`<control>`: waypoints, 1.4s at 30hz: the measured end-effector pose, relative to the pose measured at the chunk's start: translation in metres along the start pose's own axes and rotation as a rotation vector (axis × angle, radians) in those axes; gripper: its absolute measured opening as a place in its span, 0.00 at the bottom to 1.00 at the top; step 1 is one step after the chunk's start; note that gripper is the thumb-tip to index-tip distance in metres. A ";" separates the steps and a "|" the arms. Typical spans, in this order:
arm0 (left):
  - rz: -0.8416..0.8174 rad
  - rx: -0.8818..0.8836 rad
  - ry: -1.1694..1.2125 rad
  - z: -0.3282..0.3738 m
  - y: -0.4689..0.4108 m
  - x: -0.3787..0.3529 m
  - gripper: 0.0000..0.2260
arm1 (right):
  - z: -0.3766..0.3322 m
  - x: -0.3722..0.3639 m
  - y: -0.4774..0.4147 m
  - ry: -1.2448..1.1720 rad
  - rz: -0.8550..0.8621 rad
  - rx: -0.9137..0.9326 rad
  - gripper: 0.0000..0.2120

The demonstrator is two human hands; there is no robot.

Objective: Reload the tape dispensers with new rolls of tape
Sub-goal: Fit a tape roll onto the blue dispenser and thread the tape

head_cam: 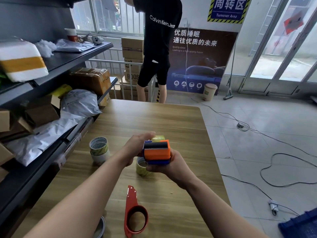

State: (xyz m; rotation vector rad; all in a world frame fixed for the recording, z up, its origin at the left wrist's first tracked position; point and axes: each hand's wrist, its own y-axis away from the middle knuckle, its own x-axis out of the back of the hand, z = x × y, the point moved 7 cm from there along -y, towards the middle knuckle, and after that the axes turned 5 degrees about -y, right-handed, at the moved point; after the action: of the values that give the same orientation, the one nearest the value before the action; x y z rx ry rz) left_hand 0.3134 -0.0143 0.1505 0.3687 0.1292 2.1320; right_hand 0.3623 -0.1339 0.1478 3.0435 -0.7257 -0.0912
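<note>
Hands meet above the middle of the wooden surface [171, 117], both closed on an orange and blue tape dispenser [157, 151]. The right hand [169, 166] grips it from below at 5 o'clock, fingers wrapped round its blue base. The left hand [137, 148] holds its side at 9 o'clock, fingers curled over a yellowish roll of tape [157, 138] seated at the dispenser's far end. Just beneath the hands a second yellowish roll [142, 167] stands on the surface. At 9 o'clock from it, apart, two more rolls sit stacked [99, 150]. At 6 o'clock, nearer the camera, a red dispenser [134, 213] lies flat, its ring empty.
</note>
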 end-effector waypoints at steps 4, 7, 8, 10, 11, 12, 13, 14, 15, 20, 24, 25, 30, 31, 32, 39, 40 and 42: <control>0.015 0.062 -0.070 -0.002 -0.001 0.003 0.21 | -0.003 -0.001 0.001 0.004 -0.026 0.007 0.23; -0.062 -0.057 -0.044 0.007 0.002 0.000 0.21 | -0.004 0.003 0.002 0.010 -0.016 0.016 0.23; -0.097 -0.116 -0.015 0.010 0.005 -0.001 0.19 | -0.004 0.005 0.002 0.010 -0.012 0.016 0.23; -0.148 -0.175 0.004 0.014 0.007 0.000 0.18 | -0.004 0.006 0.003 0.009 -0.007 0.009 0.22; -0.159 -0.182 -0.008 0.015 0.007 0.001 0.18 | -0.004 0.006 0.003 0.011 -0.010 0.006 0.22; -0.156 -0.190 -0.023 0.015 0.006 0.002 0.17 | -0.004 0.006 0.004 0.010 -0.013 0.005 0.22; -0.146 -0.198 -0.030 0.017 0.007 0.003 0.16 | -0.005 0.005 0.004 0.007 -0.013 0.005 0.22; -0.129 -0.200 -0.032 0.018 0.007 0.003 0.15 | -0.004 0.004 0.005 0.004 -0.013 0.004 0.22; -0.114 -0.197 -0.026 0.018 0.007 0.003 0.13 | -0.004 0.003 0.006 0.003 -0.017 0.002 0.22; -0.039 -0.127 -0.028 0.013 -0.001 0.009 0.08 | -0.003 -0.004 0.013 -0.008 -0.080 -0.022 0.22; 0.021 -0.125 -0.074 0.012 -0.001 0.007 0.12 | -0.002 -0.004 0.015 -0.025 -0.075 -0.045 0.21; 0.045 -0.129 -0.072 0.013 -0.001 0.007 0.12 | -0.002 -0.003 0.015 -0.024 -0.069 -0.052 0.21; 0.085 -0.147 -0.152 0.018 0.002 0.005 0.09 | -0.002 0.001 0.014 -0.014 -0.068 -0.058 0.20; 0.078 -0.166 -0.156 0.020 0.005 0.005 0.09 | -0.003 0.001 0.015 -0.012 -0.067 -0.055 0.20; 0.064 -0.189 -0.155 0.022 0.008 0.005 0.11 | -0.003 0.001 0.015 -0.011 -0.066 -0.053 0.20; 0.038 -0.271 -0.209 0.029 0.012 0.015 0.02 | -0.005 -0.003 0.017 0.004 -0.115 -0.038 0.19; 0.051 -0.278 -0.247 0.030 0.012 0.015 0.04 | -0.004 -0.003 0.017 0.002 -0.113 -0.043 0.19; 0.089 -0.281 -0.327 0.032 0.012 0.014 0.07 | -0.001 -0.004 0.018 -0.009 -0.113 -0.046 0.19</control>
State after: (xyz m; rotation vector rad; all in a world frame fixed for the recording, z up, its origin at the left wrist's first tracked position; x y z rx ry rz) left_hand 0.3063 -0.0113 0.1865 0.5562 -0.3772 2.1080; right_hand 0.3505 -0.1477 0.1499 3.0399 -0.5433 -0.1206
